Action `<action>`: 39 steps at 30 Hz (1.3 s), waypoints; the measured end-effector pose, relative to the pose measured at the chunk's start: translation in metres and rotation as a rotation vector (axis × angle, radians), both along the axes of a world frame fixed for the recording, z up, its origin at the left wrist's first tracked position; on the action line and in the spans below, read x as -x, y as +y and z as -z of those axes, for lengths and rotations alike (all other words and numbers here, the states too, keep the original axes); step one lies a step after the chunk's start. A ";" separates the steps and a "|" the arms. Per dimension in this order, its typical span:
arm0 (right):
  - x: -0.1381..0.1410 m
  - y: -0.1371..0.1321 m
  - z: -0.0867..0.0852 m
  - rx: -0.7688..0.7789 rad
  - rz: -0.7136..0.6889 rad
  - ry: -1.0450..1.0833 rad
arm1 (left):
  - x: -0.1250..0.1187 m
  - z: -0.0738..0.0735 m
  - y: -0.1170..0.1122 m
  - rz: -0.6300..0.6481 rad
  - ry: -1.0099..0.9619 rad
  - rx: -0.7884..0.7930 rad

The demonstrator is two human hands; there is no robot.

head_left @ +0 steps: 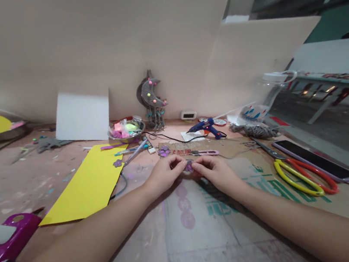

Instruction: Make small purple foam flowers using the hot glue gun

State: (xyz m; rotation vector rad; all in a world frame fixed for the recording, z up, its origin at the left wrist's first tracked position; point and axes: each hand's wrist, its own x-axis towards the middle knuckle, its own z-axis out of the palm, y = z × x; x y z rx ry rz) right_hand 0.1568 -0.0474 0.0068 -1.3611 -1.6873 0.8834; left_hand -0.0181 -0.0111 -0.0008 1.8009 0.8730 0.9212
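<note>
Between my fingertips, over the printed cardboard (pixel 190 233), is a small purple and grey flower (pixel 188 166). My left hand (pixel 167 173) pinches its left side with thumb and forefinger. On the opposite side, the thumb and fingers of my right hand (pixel 215 169) close on it too. Just beyond my left hand lie more purple flower pieces (pixel 164 151). A pink-handled cutter (pixel 204 153) rests behind my right hand. One further small purple flower (pixel 118 163) sits on the yellow sheet (pixel 84 186) to the left.
A blue glue gun (pixel 205 127) with a cable stands behind the cutter. Scissors (pixel 299 173) and a phone (pixel 313 159) lie at right, near grey yarn (pixel 255 130) and a clear jug (pixel 261 98). A bowl (pixel 126 131), a moon ornament (pixel 151 97) and a purple tape dispenser (pixel 20 237) are also around.
</note>
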 end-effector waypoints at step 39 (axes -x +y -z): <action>-0.006 0.000 -0.001 0.066 -0.062 0.049 | 0.000 0.004 0.001 0.044 -0.051 0.180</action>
